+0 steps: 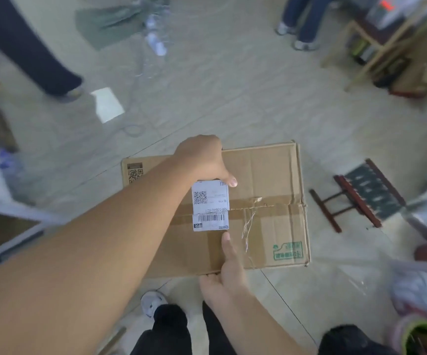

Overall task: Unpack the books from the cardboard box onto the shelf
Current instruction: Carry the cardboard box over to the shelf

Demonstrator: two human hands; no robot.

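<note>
I find the cardboard box (258, 201) on the floor, flaps down, tape seam torn but not yet parted. My left hand (202, 160) lies curled over the far flap at the shipping label (210, 204); my right hand (226, 270) pinches the near edge, thumb on top. No books visible, none shelved; unpacking, in my judgement, not begun

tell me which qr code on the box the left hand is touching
The one on the white label at the box's middle; the left hand holds that label's far edge. The other QR code is printed on bare cardboard at the far left corner, untouched.
</note>
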